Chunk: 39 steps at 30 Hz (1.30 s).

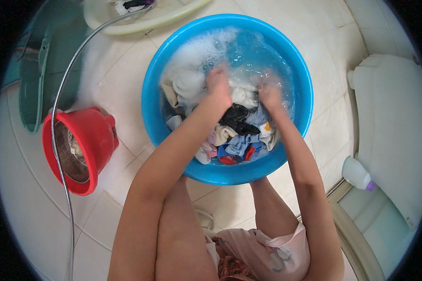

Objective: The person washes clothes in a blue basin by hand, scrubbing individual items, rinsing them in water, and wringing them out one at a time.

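A large round blue plastic basin (pixel 228 178) stands on the tiled floor before me, with sudsy water and many wet clothes in it. Both hands are in the basin, blurred by motion. My left hand (pixel 219 84) is at the near edge of the foam over a white cloth (pixel 244 94); its fingers are hard to make out. My right hand (pixel 270 92) is in the water at that cloth's right side, its fingertips hidden by splashes. Nearer to me lie a black garment (pixel 239 121), a light-blue cloth (pixel 239 143) and a blue and red piece (pixel 228 159). Thick white suds (pixel 193 52) float at the upper left.
A red bucket (pixel 107 137) lies tipped at the left with a metal strainer inside. A metal shower hose (pixel 59 91) curves past it. A pale oval basin (pixel 137 27) holds clothes at the top. A white bottle with a purple cap (pixel 355 172) is at the right.
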Tool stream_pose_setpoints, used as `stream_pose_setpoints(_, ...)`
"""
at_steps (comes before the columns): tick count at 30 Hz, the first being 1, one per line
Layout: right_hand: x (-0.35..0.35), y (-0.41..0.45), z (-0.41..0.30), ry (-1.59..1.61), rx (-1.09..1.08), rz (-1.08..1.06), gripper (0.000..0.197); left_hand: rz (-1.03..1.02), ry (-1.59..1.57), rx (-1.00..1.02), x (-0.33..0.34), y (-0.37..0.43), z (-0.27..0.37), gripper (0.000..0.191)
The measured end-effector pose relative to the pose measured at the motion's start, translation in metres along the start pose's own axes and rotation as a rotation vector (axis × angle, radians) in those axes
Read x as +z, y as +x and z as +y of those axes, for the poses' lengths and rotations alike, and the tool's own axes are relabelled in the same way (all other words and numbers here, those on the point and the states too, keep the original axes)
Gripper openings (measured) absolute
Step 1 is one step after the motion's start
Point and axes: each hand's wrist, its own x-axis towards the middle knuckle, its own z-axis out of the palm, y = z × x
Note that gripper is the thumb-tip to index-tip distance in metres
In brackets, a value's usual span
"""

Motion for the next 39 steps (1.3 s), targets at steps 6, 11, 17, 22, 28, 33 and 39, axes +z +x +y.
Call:
stream_pose_setpoints(6,-0.084,-0.009,-0.077,0.938,0.348,0.126,0.025,-0.190,0.028,-0.082,0.014,-0.054,0.006,0.026)
stream_pose_setpoints(11,-0.112,-0.005,-0.073,2.060,0.903,0.241,0.028,-0.279,0.576,0.826,0.031,-0.110,-0.008,0.028)
stream_pose_setpoints(17,-0.128,-0.016,-0.067,2.374,0.724,0.061,0.042,-0.564,0.981,1.304,0.024,-0.108,0.001,0.032)
stream_pose_setpoints(22,-0.134,-0.025,-0.063,2.313,0.779,0.091,0.040,-0.500,1.238,1.485,0.025,-0.123,0.012,0.029)
stream_pose_setpoints(28,-0.120,-0.029,-0.039,1.972,0.779,0.148,0.040,-0.743,1.638,1.710,0.005,-0.140,0.013,0.031)
stream_pose_setpoints(33,-0.113,-0.030,-0.048,1.770,0.884,0.207,0.034,-0.791,1.698,1.735,-0.002,-0.133,0.012,0.028)
stream_pose_setpoints(39,-0.110,-0.027,-0.056,1.765,0.994,0.230,0.033,-0.829,1.776,1.783,0.000,-0.135,0.015,0.021)
